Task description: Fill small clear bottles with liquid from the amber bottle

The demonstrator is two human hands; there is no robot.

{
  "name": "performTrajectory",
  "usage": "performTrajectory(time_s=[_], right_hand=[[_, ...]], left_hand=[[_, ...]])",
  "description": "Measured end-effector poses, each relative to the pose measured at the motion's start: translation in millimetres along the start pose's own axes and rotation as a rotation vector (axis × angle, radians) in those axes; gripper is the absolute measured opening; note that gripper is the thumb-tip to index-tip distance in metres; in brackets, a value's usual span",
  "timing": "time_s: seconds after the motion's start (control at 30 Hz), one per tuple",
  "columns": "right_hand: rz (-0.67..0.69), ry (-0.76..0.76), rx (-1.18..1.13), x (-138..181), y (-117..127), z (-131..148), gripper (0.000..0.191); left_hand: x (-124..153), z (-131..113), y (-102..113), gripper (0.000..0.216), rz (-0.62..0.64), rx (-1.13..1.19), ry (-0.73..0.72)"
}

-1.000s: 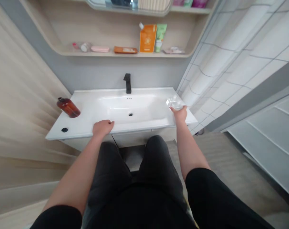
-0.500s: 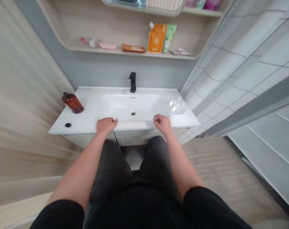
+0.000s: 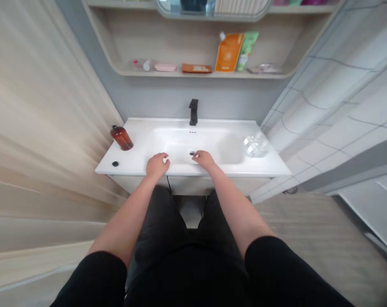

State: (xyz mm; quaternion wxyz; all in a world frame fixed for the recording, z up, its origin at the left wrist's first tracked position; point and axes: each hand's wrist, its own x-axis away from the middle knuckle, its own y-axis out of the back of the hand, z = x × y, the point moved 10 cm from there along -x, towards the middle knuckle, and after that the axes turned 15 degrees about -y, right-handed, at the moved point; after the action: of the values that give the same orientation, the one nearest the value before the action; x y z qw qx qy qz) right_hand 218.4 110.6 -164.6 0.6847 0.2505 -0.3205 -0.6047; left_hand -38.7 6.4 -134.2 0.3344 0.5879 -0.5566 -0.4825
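Note:
Over the front left of the white sink basin [image 3: 209, 140], my left hand [image 3: 157, 165] is open, with a gap between thumb and curled fingers and nothing seen in it. My right hand [image 3: 204, 159] is above the basin just right of the drain [image 3: 192, 153]. Its thumb and fingers are drawn together in a pinch; anything between them is too small to make out. An uncapped amber bottle [image 3: 122, 138] stands on the counter's left side. In front of it lies a small black cap-like piece [image 3: 115, 163]. Clear, crumpled-looking plastic [image 3: 255, 145] sits at the right.
A black faucet [image 3: 194, 112] rises behind the basin. Above it, a wall shelf [image 3: 168, 38] holds an orange pouch [image 3: 229, 53], a green tube [image 3: 247, 50] and small items. A beige curtain [image 3: 46, 128] hangs left; a white tiled wall [image 3: 334, 115] is at right.
My right hand has moved left from the basin's front right toward the drain. My left hand has loosened from a closed shape to parted fingers. The view has shifted left.

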Motion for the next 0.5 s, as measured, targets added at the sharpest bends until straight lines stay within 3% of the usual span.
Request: performTrajectory(time_s=[0.1,0.17,0.2,0.27,0.33,0.4,0.5], right_hand=[[0.0,0.007,0.041,1,-1,-2,0.008],[-0.004,-0.014,0.054,0,-2,-5,0.013],[-0.006,-0.019,0.058,0,-2,-6,0.015],[-0.01,-0.013,0.065,-1,-3,-6,0.017],[-0.011,-0.005,0.065,-2,-5,-6,0.017],[-0.011,-0.003,0.052,-3,-5,-6,0.017],[-0.015,0.012,0.001,-4,-5,-8,0.015]], left_hand=[[20,30,49,0.043,-0.283,0.033,-0.006],[42,76,89,0.045,-0.44,-0.046,0.127],[52,100,104,0.046,-0.459,-0.102,0.193],[65,147,121,0.054,-0.364,-0.21,0.335],[68,180,119,0.065,-0.168,-0.249,0.377],[67,197,111,0.062,-0.024,-0.23,0.371],[62,207,106,0.031,0.037,-0.161,0.361]])
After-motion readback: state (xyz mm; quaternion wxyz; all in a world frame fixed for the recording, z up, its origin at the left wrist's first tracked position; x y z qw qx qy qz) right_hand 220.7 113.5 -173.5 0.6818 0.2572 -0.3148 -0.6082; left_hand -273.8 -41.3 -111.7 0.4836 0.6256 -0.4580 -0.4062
